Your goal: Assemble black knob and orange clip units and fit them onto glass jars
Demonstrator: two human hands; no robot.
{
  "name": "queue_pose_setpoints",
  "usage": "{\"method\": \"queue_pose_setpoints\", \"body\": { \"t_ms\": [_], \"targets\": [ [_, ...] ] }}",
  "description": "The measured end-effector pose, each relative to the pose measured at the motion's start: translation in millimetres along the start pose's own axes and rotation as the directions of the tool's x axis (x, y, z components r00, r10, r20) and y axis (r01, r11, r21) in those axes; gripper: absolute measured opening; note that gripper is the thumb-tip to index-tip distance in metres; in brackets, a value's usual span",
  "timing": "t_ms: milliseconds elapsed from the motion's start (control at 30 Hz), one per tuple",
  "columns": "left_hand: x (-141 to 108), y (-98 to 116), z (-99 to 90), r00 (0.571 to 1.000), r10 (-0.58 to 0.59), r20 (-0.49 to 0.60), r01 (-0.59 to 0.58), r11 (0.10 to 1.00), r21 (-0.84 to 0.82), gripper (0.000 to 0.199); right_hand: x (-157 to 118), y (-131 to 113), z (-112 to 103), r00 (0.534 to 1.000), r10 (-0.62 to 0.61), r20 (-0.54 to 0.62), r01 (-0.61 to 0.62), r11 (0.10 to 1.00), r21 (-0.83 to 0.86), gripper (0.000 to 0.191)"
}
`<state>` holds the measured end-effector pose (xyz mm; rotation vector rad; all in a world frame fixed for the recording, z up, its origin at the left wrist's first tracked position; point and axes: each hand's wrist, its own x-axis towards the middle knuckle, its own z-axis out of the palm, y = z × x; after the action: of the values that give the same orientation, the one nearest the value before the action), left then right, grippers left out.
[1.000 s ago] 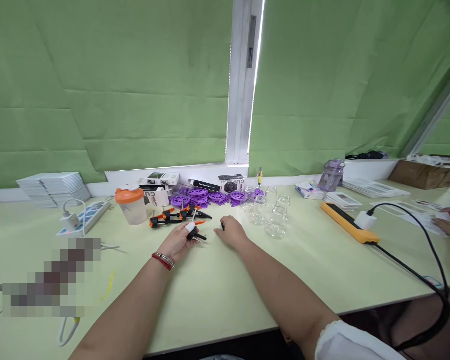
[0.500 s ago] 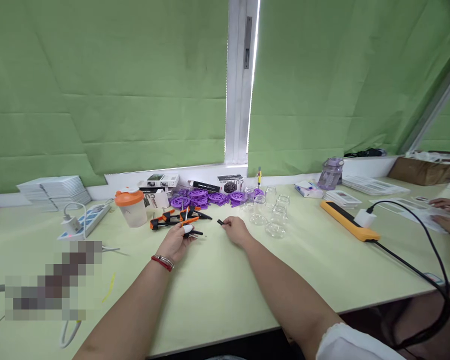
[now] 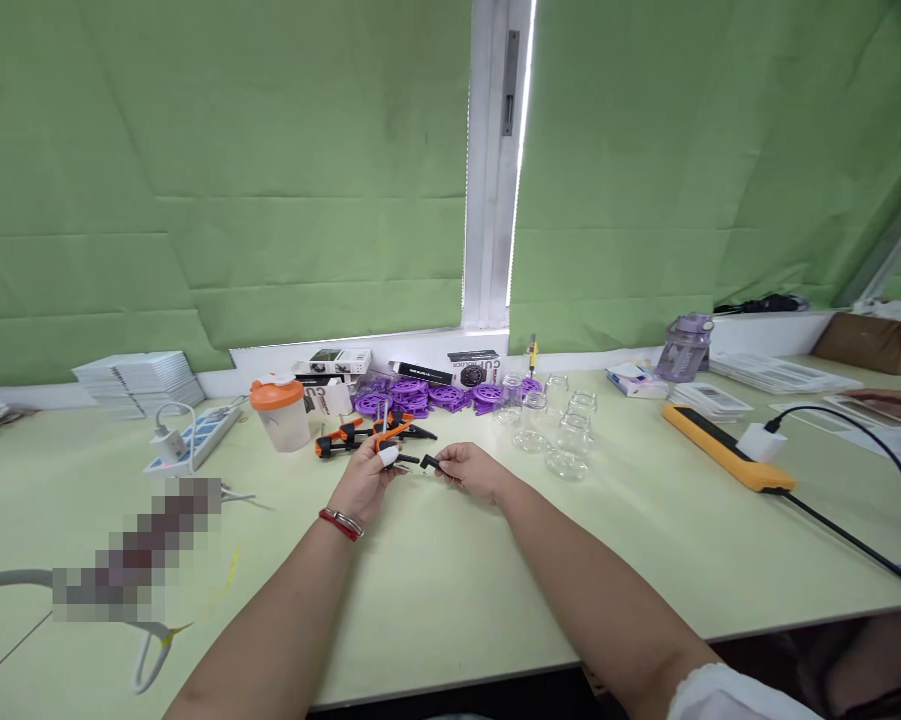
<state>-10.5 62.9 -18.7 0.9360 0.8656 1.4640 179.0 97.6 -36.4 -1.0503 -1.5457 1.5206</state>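
My left hand (image 3: 361, 478), with a white wrap on one finger, is closed on a small orange-and-black bar clamp (image 3: 406, 460). A black tip of it points right, and part of the clamp is hidden by the fingers. My right hand (image 3: 476, 470) pinches a small black angled piece (image 3: 429, 462), possibly a clamp jaw. This piece is just right of the clamp's tip, with a small gap between them. Several similar orange-and-black clamps (image 3: 336, 441) lie just beyond my left hand. Purple plastic wheel-like parts (image 3: 412, 398) are heaped behind them.
Clear glass jars (image 3: 568, 458) stand beyond my right hand. An orange-lidded cup (image 3: 283, 425) and a power strip (image 3: 206, 437) are on the left. At right lie a yellow power strip (image 3: 720, 450) and cables. Another person's hand (image 3: 900, 405) is at the far right.
My right hand has moved the black piece left and slightly down, towards the clamp, and turned it. The left hand keeps its grip. The whole view has shifted slightly.
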Motion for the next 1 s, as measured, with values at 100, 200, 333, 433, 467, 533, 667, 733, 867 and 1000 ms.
{"method": "queue_pose_setpoints", "body": {
  "t_ms": [100, 200, 333, 433, 467, 533, 667, 733, 867, 1000],
  "targets": [
    [-1.8, 1.4, 1.0, 1.0, -0.016, 0.026, 0.015, 1.0, 0.009, 0.031, -0.3, 2.2, 2.4, 1.0, 0.014, 0.017, -0.014, 0.999, -0.035, 0.008],
    [-2.6, 1.6, 1.3, 0.998, -0.034, 0.058, 0.033, 0.999, 0.017, 0.031, -2.7, 0.7, 5.2, 0.998, 0.032, 0.047, -0.029, 0.997, -0.065, 0.009],
    [-3.3, 0.5, 2.0, 0.996, -0.038, 0.082, 0.034, 0.998, 0.045, 0.032, -7.4, -4.0, 9.5, 0.996, 0.072, 0.061, -0.068, 0.996, -0.059, 0.009],
    [-4.1, -0.3, 1.4, 0.995, -0.027, 0.097, 0.018, 0.995, 0.098, 0.041, -8.9, -5.2, 11.4, 0.995, 0.075, 0.071, -0.073, 0.997, -0.028, 0.009],
    [-4.2, -0.7, 0.8, 0.995, -0.027, 0.097, 0.014, 0.991, 0.129, 0.045, -8.9, -5.2, 11.8, 0.995, 0.073, 0.073, -0.071, 0.997, -0.024, 0.009],
    [-3.8, -2.0, -1.1, 0.996, -0.022, 0.089, 0.003, 0.98, 0.199, 0.052, -8.6, -4.8, 12.2, 0.995, 0.074, 0.071, -0.072, 0.997, -0.02, 0.008],
    [-0.6, -6.4, -5.5, 0.994, 0.007, 0.112, -0.041, 0.951, 0.307, 0.05, -7.6, -3.8, 12.7, 0.994, 0.09, 0.056, -0.089, 0.996, -0.016, 0.008],
    [1.0, -8.3, -6.9, 0.992, 0.019, 0.122, -0.06, 0.937, 0.345, 0.048, -7.4, -3.3, 12.8, 0.995, 0.089, 0.055, -0.088, 0.996, -0.008, 0.009],
    [1.9, -9.8, -7.2, 0.993, 0.026, 0.117, -0.069, 0.925, 0.373, 0.048, -8.2, -3.5, 13.1, 0.994, 0.086, 0.062, -0.086, 0.996, 0.006, 0.009],
    [1.6, -10.0, -6.7, 0.994, 0.029, 0.107, -0.066, 0.933, 0.353, 0.043, -9.0, -4.1, 13.9, 0.995, 0.086, 0.048, -0.087, 0.996, 0.016, 0.009]
  ]
}}
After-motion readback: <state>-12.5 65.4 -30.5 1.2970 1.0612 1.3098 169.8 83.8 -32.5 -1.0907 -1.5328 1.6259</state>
